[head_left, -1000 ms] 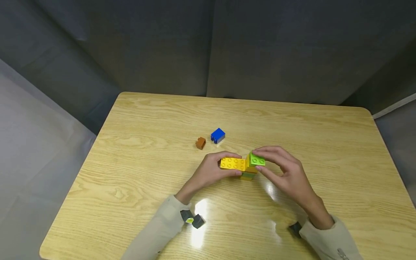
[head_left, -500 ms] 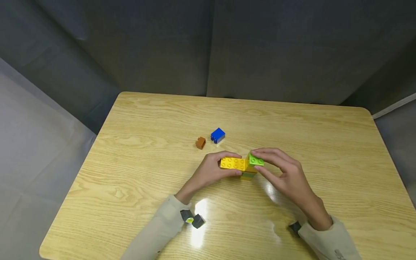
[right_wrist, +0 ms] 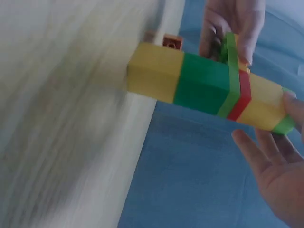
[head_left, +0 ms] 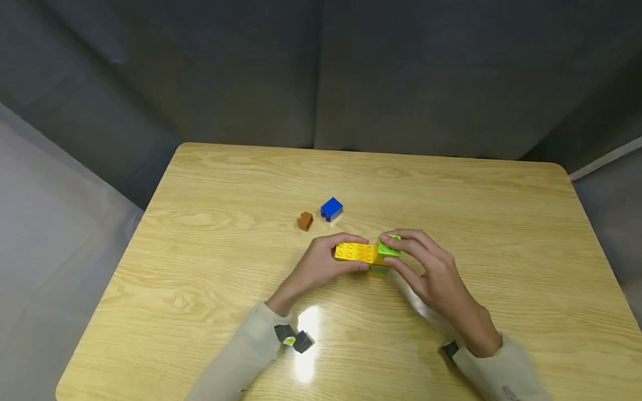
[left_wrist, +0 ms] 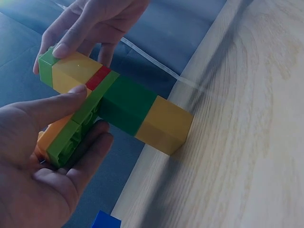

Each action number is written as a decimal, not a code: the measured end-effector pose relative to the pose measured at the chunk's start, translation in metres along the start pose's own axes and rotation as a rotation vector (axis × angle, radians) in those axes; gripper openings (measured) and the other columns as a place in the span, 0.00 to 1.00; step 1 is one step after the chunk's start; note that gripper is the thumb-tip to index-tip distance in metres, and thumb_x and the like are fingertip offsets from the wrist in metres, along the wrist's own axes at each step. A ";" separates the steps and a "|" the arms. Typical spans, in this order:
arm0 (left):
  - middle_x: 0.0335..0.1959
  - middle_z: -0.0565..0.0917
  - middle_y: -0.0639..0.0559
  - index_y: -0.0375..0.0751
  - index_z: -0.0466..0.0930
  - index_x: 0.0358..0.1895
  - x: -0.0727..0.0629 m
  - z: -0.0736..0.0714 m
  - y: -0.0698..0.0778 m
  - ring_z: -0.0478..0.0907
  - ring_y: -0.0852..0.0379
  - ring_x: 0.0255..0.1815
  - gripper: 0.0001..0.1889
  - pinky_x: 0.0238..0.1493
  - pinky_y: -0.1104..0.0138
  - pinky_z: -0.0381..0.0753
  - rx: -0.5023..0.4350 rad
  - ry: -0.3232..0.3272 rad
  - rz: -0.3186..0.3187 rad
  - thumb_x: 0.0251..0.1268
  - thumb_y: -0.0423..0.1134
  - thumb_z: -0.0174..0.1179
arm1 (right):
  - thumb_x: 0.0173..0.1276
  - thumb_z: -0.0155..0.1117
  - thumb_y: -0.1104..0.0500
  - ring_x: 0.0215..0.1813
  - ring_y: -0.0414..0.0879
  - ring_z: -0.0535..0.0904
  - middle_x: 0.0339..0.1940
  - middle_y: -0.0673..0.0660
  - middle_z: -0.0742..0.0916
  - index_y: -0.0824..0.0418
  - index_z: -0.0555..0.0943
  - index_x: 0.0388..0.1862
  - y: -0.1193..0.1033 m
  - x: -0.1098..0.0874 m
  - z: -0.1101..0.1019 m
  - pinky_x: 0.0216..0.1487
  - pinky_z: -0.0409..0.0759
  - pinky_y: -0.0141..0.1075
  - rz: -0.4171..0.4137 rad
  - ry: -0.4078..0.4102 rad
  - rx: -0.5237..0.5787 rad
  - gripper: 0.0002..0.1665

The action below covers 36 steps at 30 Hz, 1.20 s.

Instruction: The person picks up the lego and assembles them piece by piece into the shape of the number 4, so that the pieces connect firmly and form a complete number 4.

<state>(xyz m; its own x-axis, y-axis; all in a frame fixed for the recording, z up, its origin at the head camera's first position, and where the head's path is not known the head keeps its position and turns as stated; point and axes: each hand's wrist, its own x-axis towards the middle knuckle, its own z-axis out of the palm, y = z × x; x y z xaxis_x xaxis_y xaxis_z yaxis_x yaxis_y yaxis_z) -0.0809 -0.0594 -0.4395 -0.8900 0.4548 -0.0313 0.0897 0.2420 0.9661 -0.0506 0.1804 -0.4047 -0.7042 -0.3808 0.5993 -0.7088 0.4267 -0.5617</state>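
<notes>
A tower of building bricks stands upright on the table, with a yellow brick [left_wrist: 166,126] at its base and a dark green brick [right_wrist: 202,83] above that. Higher come a light green layer [right_wrist: 232,76], a red layer [left_wrist: 98,77] and another yellow brick [right_wrist: 261,100]. The light green layer juts out to the left and bears a studded yellow brick [head_left: 354,252]. My left hand [head_left: 323,259] grips this jutting part between thumb and fingers. At the tower's top, my right hand [head_left: 433,273] pinches a small light green brick [head_left: 389,246], fingertips partly covering its studs.
Beyond the left hand, a brown brick [head_left: 305,221] and a blue brick [head_left: 331,209] lie on their sides on the wooden table [head_left: 225,184]. Dark cloth [head_left: 241,72] hangs behind the table's far edge.
The right hand has shifted slightly left with the light green brick, and its fingers now cover more of the studs. The left hand keeps its grip. The head view has shifted a little.
</notes>
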 end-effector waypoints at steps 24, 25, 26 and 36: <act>0.61 0.83 0.52 0.41 0.82 0.63 0.002 -0.003 -0.003 0.81 0.57 0.46 0.24 0.46 0.66 0.84 -0.076 -0.048 0.055 0.64 0.37 0.75 | 0.68 0.71 0.66 0.57 0.59 0.83 0.58 0.64 0.82 0.70 0.72 0.65 0.004 -0.009 0.008 0.48 0.87 0.45 0.040 -0.104 -0.006 0.29; 0.61 0.83 0.52 0.41 0.82 0.63 0.002 -0.004 -0.003 0.82 0.56 0.47 0.24 0.47 0.65 0.85 -0.084 -0.051 0.057 0.65 0.37 0.75 | 0.70 0.70 0.65 0.57 0.59 0.83 0.58 0.64 0.82 0.70 0.72 0.65 0.004 -0.009 0.008 0.48 0.87 0.45 0.036 -0.102 -0.005 0.28; 0.61 0.83 0.52 0.41 0.82 0.63 0.002 -0.005 -0.003 0.82 0.56 0.47 0.24 0.47 0.65 0.86 -0.091 -0.054 0.059 0.65 0.37 0.74 | 0.72 0.68 0.63 0.57 0.59 0.83 0.58 0.64 0.82 0.71 0.72 0.65 0.005 -0.009 0.008 0.49 0.87 0.45 0.031 -0.101 -0.005 0.27; 0.62 0.83 0.46 0.34 0.80 0.63 0.004 -0.015 -0.005 0.81 0.53 0.58 0.18 0.56 0.65 0.82 -0.071 -0.016 0.108 0.84 0.43 0.54 | 0.78 0.56 0.50 0.56 0.57 0.83 0.57 0.64 0.82 0.71 0.71 0.67 0.006 -0.009 0.010 0.58 0.78 0.25 0.014 -0.088 -0.001 0.29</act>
<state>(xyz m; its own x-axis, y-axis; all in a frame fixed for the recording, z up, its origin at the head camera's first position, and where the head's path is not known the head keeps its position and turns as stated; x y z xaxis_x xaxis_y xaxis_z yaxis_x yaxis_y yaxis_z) -0.0919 -0.0716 -0.4409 -0.8697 0.4886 0.0700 0.1519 0.1301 0.9798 -0.0491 0.1783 -0.4193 -0.7152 -0.4452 0.5387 -0.6986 0.4336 -0.5692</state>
